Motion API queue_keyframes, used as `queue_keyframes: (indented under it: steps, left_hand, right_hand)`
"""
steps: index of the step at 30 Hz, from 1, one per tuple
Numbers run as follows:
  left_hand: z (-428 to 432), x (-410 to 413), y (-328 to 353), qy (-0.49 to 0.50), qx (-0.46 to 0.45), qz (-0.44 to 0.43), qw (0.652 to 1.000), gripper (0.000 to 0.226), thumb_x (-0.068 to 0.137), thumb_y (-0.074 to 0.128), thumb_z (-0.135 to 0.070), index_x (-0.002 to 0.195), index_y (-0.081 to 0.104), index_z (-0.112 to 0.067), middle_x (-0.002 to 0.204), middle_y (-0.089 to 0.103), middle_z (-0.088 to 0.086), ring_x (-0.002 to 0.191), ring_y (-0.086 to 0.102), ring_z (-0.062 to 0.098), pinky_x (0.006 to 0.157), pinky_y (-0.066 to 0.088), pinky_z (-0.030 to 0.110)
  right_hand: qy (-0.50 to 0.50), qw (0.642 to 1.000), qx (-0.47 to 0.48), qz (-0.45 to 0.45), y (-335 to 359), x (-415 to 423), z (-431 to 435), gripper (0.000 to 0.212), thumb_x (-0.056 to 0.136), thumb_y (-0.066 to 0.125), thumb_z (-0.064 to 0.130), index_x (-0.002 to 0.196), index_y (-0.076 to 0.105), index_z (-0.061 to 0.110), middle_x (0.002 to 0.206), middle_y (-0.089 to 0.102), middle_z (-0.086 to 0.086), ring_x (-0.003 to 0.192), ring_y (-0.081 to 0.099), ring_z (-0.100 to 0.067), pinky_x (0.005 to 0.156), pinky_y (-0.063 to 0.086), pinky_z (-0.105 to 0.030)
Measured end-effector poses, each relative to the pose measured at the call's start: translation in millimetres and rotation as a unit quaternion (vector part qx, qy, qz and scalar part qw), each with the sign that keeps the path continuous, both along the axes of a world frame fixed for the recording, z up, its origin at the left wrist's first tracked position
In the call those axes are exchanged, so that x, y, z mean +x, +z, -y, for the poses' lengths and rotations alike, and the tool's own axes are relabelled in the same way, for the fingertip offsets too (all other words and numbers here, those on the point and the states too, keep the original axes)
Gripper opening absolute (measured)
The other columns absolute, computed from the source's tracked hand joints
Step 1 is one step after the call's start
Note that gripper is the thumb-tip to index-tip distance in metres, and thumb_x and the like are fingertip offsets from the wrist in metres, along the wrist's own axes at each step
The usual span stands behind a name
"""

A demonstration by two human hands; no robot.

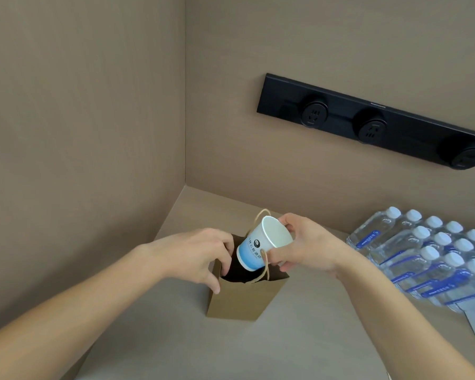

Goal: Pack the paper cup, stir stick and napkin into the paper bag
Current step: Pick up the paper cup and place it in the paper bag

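A small brown paper bag (242, 300) with twisted paper handles stands open on the beige counter. My left hand (200, 256) grips the bag's left rim, fingers hooked inside the opening. My right hand (305, 245) holds a white and blue paper cup (261, 245) by its rim. The cup is tilted, base pointing down into the bag's mouth, open top facing up and right. No stir stick or napkin shows anywhere in view.
A shrink-wrapped pack of water bottles (433, 256) lies on the counter to the right. A black socket strip (368, 119) is fixed to the back wall. Walls close in at the left and behind the bag.
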State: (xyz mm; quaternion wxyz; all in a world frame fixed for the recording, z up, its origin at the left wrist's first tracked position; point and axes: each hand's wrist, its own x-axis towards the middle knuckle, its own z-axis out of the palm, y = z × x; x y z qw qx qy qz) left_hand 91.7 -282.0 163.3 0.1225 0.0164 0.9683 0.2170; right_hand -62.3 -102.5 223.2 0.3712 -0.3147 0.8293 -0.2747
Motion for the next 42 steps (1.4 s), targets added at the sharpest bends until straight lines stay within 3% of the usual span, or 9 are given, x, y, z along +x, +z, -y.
queue_keyframes:
  steps: [3,5,10,14,24,29,34,37,42]
  left_hand:
    - [0,2,-1,0.0,0.0,-0.005,1.0,0.028,0.077,0.074,-0.052,0.093,0.074,-0.029,0.116,0.049,-0.014,0.107,0.051,0.01,0.086,0.052,0.038]
    - [0,2,-1,0.0,0.002,-0.009,1.0,0.028,0.078,0.073,-0.051,0.093,0.075,-0.028,0.118,0.05,-0.012,0.109,0.05,0.009,0.089,0.051,0.037]
    - [-2,4,-2,0.015,0.008,-0.016,1.0,0.024,0.081,0.073,-0.047,0.089,0.077,-0.025,0.124,0.051,-0.006,0.116,0.049,0.011,0.092,0.05,0.037]
    - [-7,4,-3,0.022,0.012,-0.028,0.999,0.025,0.08,0.074,-0.047,0.089,0.077,-0.023,0.119,0.052,-0.005,0.113,0.049,0.013,0.09,0.049,0.036]
    - [-8,5,-5,0.03,0.019,-0.044,0.998,0.026,0.08,0.074,-0.047,0.081,0.077,-0.02,0.111,0.051,-0.007,0.106,0.048,0.008,0.083,0.05,0.034]
    - [-9,3,-5,0.029,0.025,-0.037,0.999,0.025,0.078,0.076,-0.046,0.087,0.078,-0.022,0.109,0.05,-0.008,0.105,0.048,0.008,0.086,0.05,0.035]
    - [-6,10,-7,0.051,0.042,-0.031,0.997,0.024,0.078,0.077,-0.045,0.083,0.078,-0.021,0.116,0.049,-0.008,0.108,0.052,0.013,0.083,0.051,0.036]
    - [-7,15,-9,0.065,0.053,-0.042,0.996,0.024,0.079,0.076,-0.045,0.083,0.078,-0.022,0.116,0.047,-0.008,0.104,0.051,0.01,0.077,0.045,0.023]
    - [-8,21,-8,0.086,0.075,-0.05,0.992,0.025,0.077,0.078,-0.046,0.081,0.078,-0.021,0.113,0.043,-0.009,0.104,0.052,0.01,0.084,0.05,0.032]
  right_hand:
    - [0.086,0.975,0.076,-0.192,10,5,8,0.05,0.056,0.079,0.042,0.095,0.055,0.023,0.092,0.064,0.002,0.083,0.063,-0.019,0.068,0.055,-0.035]
    - [0.146,0.953,0.097,-0.246,15,12,10,0.049,0.057,0.077,0.043,0.095,0.054,0.022,0.093,0.06,0.005,0.085,0.059,-0.017,0.068,0.056,-0.036]
    - [0.119,0.968,0.141,-0.172,38,18,14,0.043,0.055,0.075,0.046,0.085,0.061,0.018,0.083,0.069,0.001,0.068,0.063,-0.018,0.057,0.049,-0.03]
    - [0.091,0.979,0.133,-0.127,43,19,21,0.039,0.053,0.07,0.052,0.07,0.065,0.017,0.066,0.075,-0.004,0.06,0.065,-0.016,0.07,0.058,-0.035]
    - [0.145,0.921,0.195,-0.303,17,31,32,0.042,0.055,0.073,0.048,0.066,0.047,0.017,0.068,0.052,0.003,0.047,0.047,-0.013,0.038,0.033,-0.02]
    - [0.227,0.879,0.233,-0.348,-8,43,48,0.05,0.059,0.071,0.055,0.06,0.035,0.021,0.067,0.043,0.002,0.05,0.043,-0.012,0.042,0.032,-0.022]
    - [0.245,0.887,0.241,-0.309,-1,32,59,0.039,0.06,0.074,0.047,0.061,0.051,0.015,0.07,0.054,0.0,0.05,0.051,-0.016,0.041,0.035,-0.019]
    - [0.254,0.891,0.222,-0.305,-6,31,59,0.039,0.059,0.077,0.046,0.063,0.053,0.015,0.079,0.056,-0.003,0.059,0.058,-0.022,0.043,0.039,-0.022]
    - [0.253,0.916,0.209,-0.23,-7,26,62,0.045,0.058,0.077,0.039,0.092,0.062,0.013,0.082,0.069,-0.004,0.076,0.067,-0.024,0.055,0.05,-0.03]
